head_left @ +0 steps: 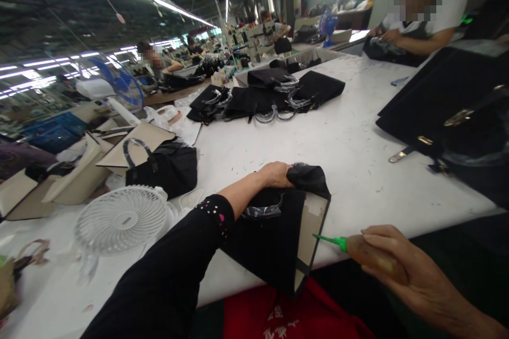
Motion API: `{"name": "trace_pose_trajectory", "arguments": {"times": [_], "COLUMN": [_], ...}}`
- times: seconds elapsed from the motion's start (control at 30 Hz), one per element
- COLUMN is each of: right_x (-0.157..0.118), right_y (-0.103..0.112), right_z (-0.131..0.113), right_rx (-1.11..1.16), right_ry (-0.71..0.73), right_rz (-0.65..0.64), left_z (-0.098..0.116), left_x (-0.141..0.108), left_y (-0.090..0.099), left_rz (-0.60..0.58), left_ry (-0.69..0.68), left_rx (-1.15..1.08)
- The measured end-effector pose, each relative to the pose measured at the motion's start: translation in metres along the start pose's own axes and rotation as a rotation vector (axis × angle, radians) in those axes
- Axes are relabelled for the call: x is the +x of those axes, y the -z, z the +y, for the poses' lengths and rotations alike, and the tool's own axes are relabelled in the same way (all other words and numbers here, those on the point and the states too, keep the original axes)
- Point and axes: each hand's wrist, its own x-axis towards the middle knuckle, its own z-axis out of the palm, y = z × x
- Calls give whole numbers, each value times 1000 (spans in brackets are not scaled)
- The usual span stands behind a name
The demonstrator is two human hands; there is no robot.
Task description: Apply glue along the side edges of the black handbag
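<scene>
Your left hand [275, 174] is clamped on the folded top edge of the flat black fabric bag [274, 235], which lies at the near edge of the white worktable [350, 143] and hangs partly over it. Your right hand [413, 270] is closed around a brownish squeeze bottle with a green nozzle [363, 251], its tip just beside the bag's pale card lining [312, 228]. A small white desk fan [121, 219] stands to your left.

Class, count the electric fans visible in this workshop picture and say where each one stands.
3: white fan at table's near-left, blue-bladed fan behind the cardboard, small blue fan far back. Others may be hidden.
</scene>
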Motion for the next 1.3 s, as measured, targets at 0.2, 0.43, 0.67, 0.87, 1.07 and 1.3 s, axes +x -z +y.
{"name": "trace_pose_trajectory", "arguments": {"times": [0.2, 0.43, 0.67, 0.87, 1.07, 1.3], "right_x": [4, -5, 3, 9, 8, 6], "right_y": [-4, -7, -15, -14, -13, -12], "right_z": [1, -2, 1, 3, 1, -6], "right_rx": [-4, 37, 61, 159, 177, 187], "right_ry": [0, 30, 20, 11, -5, -46], "right_rz": [29, -56, 49, -55, -81, -29], "left_z": [3, -3, -8, -3, -3, -1], "left_x": [-3, -10, -23, -30, -32, -35], "left_y": [3, 1, -6, -11, -14, -16], "left_rz": [-92, 9, 154, 214, 223, 239], "left_ry": [0, 29, 132, 157, 165, 171], "left_rx": [-23, 65, 139, 168, 175, 183]}}
